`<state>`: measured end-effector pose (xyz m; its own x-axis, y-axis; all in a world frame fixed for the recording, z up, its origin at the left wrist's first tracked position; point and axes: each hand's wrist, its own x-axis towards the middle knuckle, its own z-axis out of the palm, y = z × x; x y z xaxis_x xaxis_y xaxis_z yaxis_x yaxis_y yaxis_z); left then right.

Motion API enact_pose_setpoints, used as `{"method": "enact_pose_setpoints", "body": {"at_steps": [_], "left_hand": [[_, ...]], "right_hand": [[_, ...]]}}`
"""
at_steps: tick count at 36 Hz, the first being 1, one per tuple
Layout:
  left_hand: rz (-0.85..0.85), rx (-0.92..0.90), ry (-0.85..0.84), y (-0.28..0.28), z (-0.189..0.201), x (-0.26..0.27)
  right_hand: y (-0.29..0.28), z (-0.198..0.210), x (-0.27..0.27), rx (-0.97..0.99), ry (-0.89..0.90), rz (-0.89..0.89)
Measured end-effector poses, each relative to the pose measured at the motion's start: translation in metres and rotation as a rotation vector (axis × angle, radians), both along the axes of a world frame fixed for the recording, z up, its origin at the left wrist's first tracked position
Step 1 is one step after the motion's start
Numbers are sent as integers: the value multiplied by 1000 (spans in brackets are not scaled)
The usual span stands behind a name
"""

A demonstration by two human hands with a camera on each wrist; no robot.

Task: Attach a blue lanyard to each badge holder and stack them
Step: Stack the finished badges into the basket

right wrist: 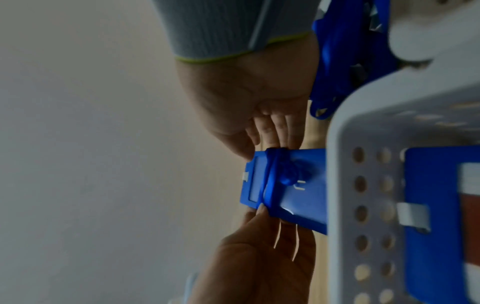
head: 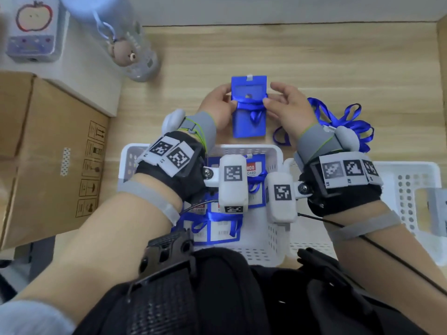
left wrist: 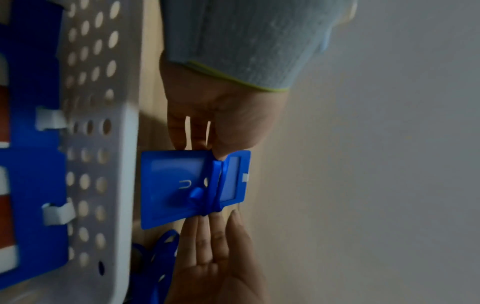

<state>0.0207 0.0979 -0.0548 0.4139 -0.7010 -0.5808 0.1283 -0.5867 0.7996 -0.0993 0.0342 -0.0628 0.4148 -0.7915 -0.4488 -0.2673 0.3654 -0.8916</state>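
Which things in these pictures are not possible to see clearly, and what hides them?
- Badge holders in the white basket, head view: the wrist cameras cover most, so no count.
- Print on their cards: too small, partly covered.
- Spare lanyards, head view: the right hand hides part of the pile.
- Badge holder with the lanyard around it, wrist views: dim, blurred; the attachment is unclear.

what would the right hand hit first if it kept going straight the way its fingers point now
The right hand points left across the wooden table, its fingertips already at the right edge of the blue badge holder, where the lanyard wraps it. It would press that edge first; beyond lies the left hand.
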Motion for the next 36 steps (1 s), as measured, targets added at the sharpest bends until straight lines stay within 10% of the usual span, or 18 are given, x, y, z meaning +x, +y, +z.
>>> {"method": "enact_pose_setpoints", "body": {"at_steps": [18, 27, 36], "left_hand": [[-375, -88, 80, 107, 30, 17], [-599, 270, -483, 140, 3, 12], [-632, 199, -618, 157, -5, 10]], "right_hand": [[57, 36, -34, -333, 82, 311], [95, 28, -56, -397, 378, 547], [123, 20, -59, -632, 728, 675]]}}
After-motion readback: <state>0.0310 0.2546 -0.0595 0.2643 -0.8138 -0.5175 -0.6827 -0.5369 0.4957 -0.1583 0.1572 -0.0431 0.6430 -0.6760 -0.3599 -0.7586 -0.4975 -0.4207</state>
